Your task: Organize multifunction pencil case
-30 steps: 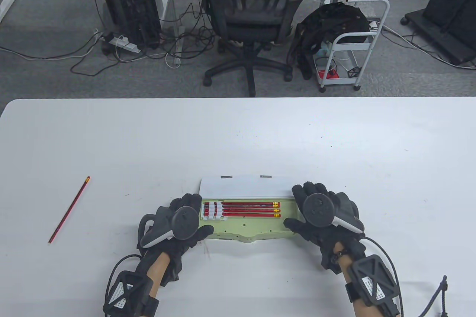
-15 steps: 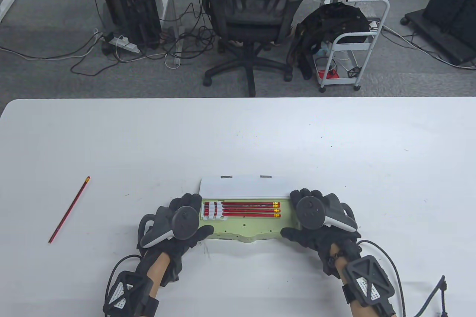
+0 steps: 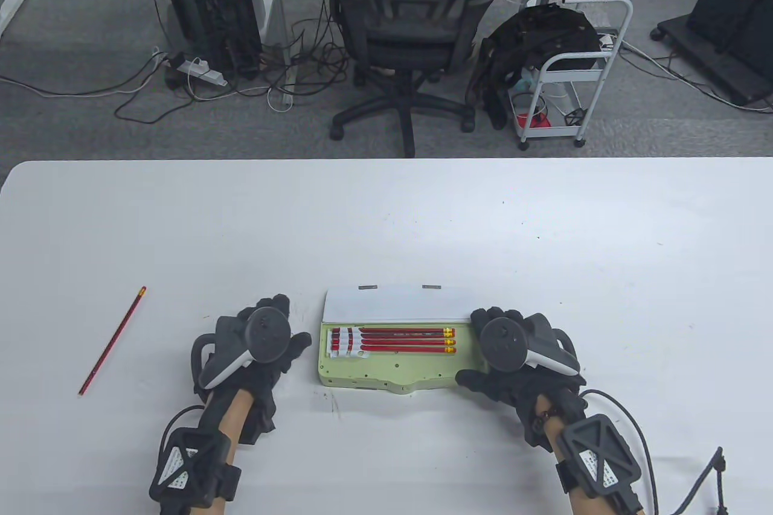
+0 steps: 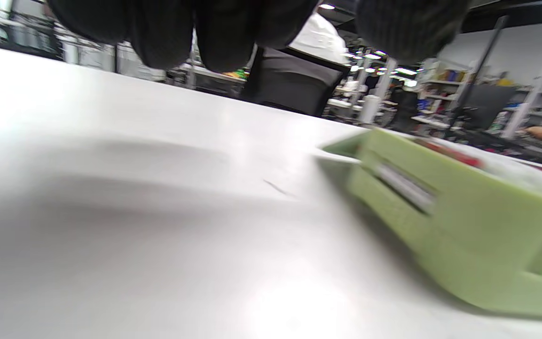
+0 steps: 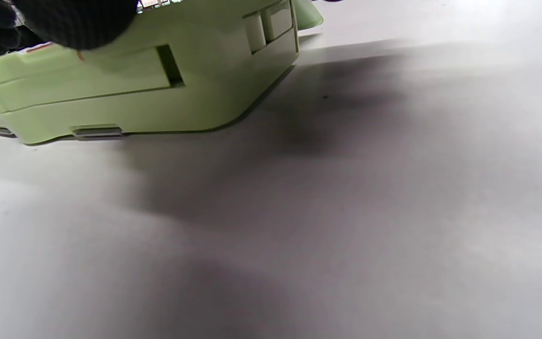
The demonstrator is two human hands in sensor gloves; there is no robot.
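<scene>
A pale green pencil case [image 3: 392, 373] lies open near the table's front edge, its white lid [image 3: 398, 302] folded back flat. Three red pencils [image 3: 401, 340] lie side by side in its tray. A further red pencil [image 3: 112, 341] lies loose on the table far to the left. My left hand [image 3: 285, 329] hovers just left of the case with relaxed fingers [image 4: 224, 33], holding nothing. My right hand [image 3: 477, 347] grips the right end of the case [image 5: 134, 94], thumb at the front edge and fingers [image 5: 73, 19] over the top.
The white table [image 3: 543, 237] stretches wide beyond the case. A black cord [image 3: 706, 479] lies at the bottom right corner. Past the far edge stand an office chair [image 3: 410, 26] and a white cart [image 3: 567, 80].
My left hand has let go of the case's left end and slid left onto bare table. The right hand shifted slightly nearer on the right end. The case has not moved.
</scene>
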